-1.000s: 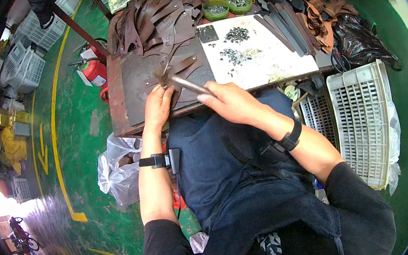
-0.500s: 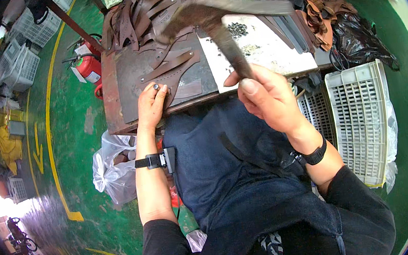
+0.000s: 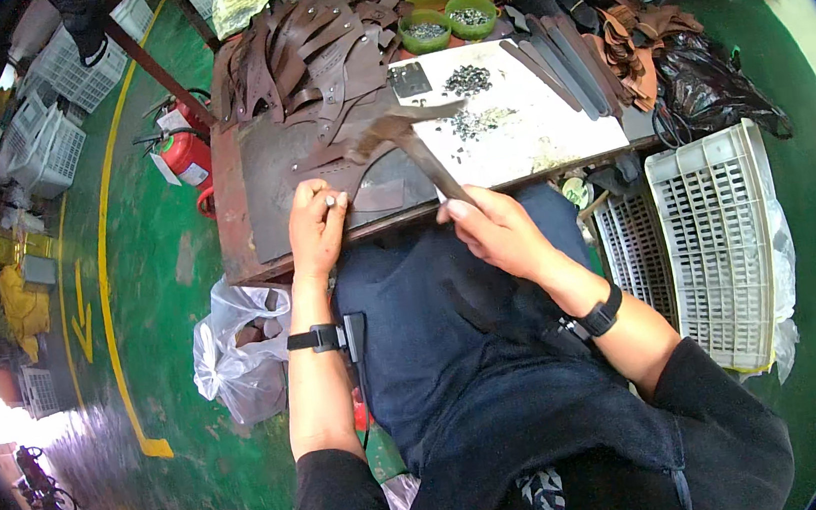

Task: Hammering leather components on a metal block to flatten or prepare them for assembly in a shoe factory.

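My right hand (image 3: 498, 233) grips the handle of a claw hammer (image 3: 435, 169). The head of the hammer, slightly blurred, hangs above the table, up and to the right of my left hand. At the table's front edge my left hand (image 3: 317, 233) is closed round a short metal rod like a punch or rivet setter (image 3: 329, 201), whose round top shows between thumb and fingers. Its lower end is hidden by the hand. Beyond the left hand a brown leather piece (image 3: 329, 159) lies on the dark work mat (image 3: 268, 175), partly covered by the hammer.
Brown leather strips (image 3: 304, 50) are heaped at the back left. Small dark metal parts (image 3: 467, 80) lie on a white board (image 3: 556, 137); green bowls (image 3: 425, 31) of hardware stand behind. A white plastic crate (image 3: 714, 250) is at right, a fire extinguisher (image 3: 184, 158) at left.
The hammer and my right hand have come down and to the left, toward my left hand. My left hand keeps hold of the rod, slightly lower in the picture as the view shifted.
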Tool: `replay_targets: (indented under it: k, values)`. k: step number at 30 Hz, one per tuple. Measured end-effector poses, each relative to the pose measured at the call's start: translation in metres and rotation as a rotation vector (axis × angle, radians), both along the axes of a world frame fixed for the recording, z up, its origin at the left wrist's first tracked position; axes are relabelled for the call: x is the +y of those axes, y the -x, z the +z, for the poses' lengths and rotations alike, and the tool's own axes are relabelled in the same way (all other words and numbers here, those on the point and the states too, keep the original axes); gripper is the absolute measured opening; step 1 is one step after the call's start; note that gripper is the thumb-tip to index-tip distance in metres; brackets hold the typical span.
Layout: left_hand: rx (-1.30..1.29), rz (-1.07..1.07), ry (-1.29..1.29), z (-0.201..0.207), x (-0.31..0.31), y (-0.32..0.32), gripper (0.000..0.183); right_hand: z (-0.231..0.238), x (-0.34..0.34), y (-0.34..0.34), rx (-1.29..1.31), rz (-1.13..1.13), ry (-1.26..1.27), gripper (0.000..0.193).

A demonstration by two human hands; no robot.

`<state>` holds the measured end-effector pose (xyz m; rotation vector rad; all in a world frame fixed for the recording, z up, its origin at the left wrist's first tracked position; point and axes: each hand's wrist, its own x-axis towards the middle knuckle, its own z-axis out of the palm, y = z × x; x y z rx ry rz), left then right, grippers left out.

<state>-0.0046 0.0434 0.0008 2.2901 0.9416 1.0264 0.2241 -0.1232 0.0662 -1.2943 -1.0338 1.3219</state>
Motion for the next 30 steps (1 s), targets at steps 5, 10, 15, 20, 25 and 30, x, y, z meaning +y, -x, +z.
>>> replay_targets:
  k: [5, 10, 15, 20, 25, 30]
  values:
    - [0.164, 0.001, -0.108, 0.004, -0.007, -0.006, 0.022, -0.024, -0.036, -0.021, 0.027, -0.107, 0.009, 0.028]
    - [0.187, 0.031, -0.025, 0.006, -0.025, 0.020, 0.024, -0.023, -0.047, -0.027, 0.054, -0.184, 0.104, 0.028]
    - [0.146, 0.036, -0.032, -0.001, -0.035, 0.026, 0.022, 0.051, -0.037, -0.018, 0.011, -0.184, -0.328, 0.037]
    - [0.068, 0.024, 0.066, -0.005, -0.030, 0.025, 0.026, 0.019, -0.022, -0.012, -0.173, -0.311, -0.609, 0.039]
    - [0.053, 0.031, 0.097, -0.006, -0.029, 0.027, 0.027, -0.044, 0.008, -0.019, -0.588, -0.239, -0.079, 0.035]
    - [0.030, 0.044, 0.095, -0.009, -0.031, 0.030, 0.026, 0.065, 0.020, 0.001, -0.134, -0.197, -0.507, 0.033]
